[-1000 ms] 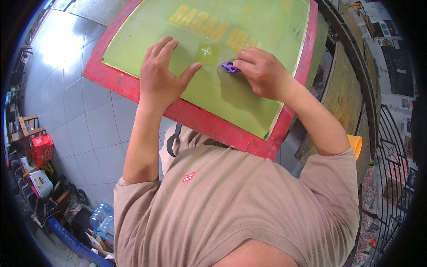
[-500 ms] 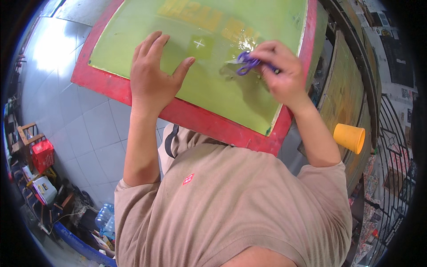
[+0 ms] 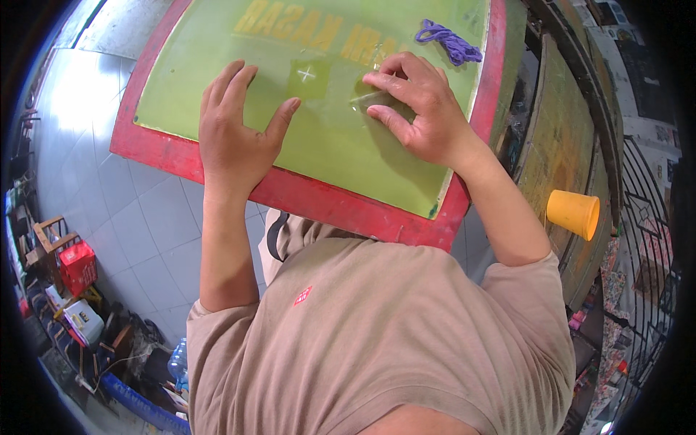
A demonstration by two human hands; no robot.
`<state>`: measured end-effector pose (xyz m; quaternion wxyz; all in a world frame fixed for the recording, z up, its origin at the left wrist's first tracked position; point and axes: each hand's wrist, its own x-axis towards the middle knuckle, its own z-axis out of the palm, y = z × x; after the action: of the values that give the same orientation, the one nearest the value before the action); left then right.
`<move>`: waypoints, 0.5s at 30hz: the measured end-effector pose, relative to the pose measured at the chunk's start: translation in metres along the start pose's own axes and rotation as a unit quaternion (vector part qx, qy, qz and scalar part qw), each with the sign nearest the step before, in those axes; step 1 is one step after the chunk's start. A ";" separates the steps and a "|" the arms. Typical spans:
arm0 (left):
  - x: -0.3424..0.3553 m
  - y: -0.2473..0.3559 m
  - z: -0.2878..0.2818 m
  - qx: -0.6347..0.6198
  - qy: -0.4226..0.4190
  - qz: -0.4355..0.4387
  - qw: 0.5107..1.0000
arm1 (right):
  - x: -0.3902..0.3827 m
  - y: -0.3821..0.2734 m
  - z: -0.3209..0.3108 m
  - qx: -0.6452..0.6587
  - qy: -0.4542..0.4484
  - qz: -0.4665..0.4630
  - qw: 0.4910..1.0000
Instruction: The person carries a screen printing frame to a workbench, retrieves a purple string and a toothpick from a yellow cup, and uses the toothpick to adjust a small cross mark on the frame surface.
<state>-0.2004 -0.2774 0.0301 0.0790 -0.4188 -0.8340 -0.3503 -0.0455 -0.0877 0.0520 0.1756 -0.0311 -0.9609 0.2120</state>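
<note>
my left hand (image 3: 235, 138) lies flat on the green mesh of the red-framed printing screen (image 3: 319, 199), fingers spread and thumb out, a steadying press so the frame does not shift, i judge. my right hand (image 3: 420, 109) sits just beside it on the mesh, fingertips pressing a piece of clear tape (image 3: 373, 98) down near the small white cross mark (image 3: 307, 73), thumb tucked under. purple scissors (image 3: 449, 40) lie apart at the screen's far corner, out of the way. an orange cup (image 3: 573, 212) rests on the bench to my right.
</note>
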 end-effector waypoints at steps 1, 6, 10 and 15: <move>0.000 0.000 0.000 0.001 0.001 0.000 1.000 | 0.001 0.000 0.002 0.000 0.004 0.003 1.000; 0.001 0.001 0.001 -0.001 0.002 -0.005 1.000 | 0.004 -0.002 0.008 -0.005 0.024 0.002 1.000; 0.001 0.000 0.000 0.004 0.005 0.006 1.000 | 0.005 -0.001 0.014 -0.017 0.044 -0.014 0.999; 0.002 -0.002 0.000 0.002 0.011 0.014 1.000 | 0.006 0.003 0.016 0.001 0.051 -0.034 0.998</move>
<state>-0.2035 -0.2773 0.0300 0.0938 -0.4266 -0.8278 -0.3522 -0.0571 -0.0904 0.0388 0.2313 -0.0089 -0.9510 0.2051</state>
